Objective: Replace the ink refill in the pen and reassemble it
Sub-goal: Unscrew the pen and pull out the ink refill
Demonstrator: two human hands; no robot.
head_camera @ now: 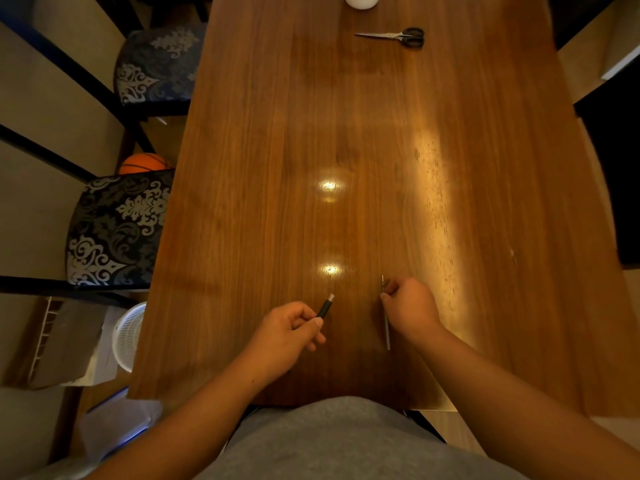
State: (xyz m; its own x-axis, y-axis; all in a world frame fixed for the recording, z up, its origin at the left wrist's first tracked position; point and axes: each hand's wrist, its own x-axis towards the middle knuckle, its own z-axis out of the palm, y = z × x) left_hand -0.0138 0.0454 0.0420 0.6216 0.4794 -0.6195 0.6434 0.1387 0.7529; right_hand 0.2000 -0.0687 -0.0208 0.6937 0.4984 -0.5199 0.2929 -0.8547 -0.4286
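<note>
My left hand [289, 332] pinches a short black pen barrel [325, 307] whose silvery end points away from me, just above the wooden table [346, 133]. To its right, my right hand [408, 304] is closed around a thin pale ink refill [387, 332]. The refill's fine tip sticks out beyond the fingers on the far side and its long tail runs back toward me beside the wrist. The two hands are about a hand's width apart near the table's front edge.
Black-handled scissors [398, 36] lie far back on the table, with a white round object [362, 0] at the far edge. Two patterned chairs [117, 230] stand along the left side, with an orange ball [143, 163] and a white basket [130, 336] on the floor.
</note>
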